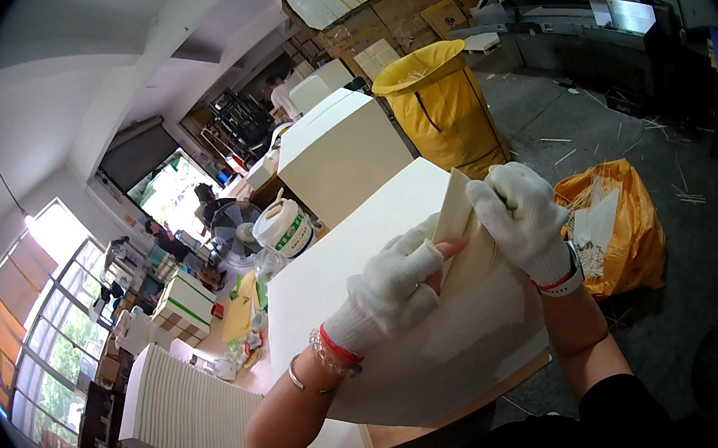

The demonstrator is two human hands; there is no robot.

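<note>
Head view, with both gloved hands pinched on 1 folded cream sheet [455, 213] above the white stack [355, 269], left hand [396, 277] low, right hand [522, 214] at top: loose glove fabric likely to slip, skewing the crease or nudging sheets below.

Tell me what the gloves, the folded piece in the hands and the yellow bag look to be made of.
Gloves on the left hand and right hand: white knitted fabric, probably cotton, with a ribbed weave. Folded piece: cream matte card or paper, holding a sharp crease. Yellow bag: thin glossy plastic film, wrinkled and shiny.
</note>
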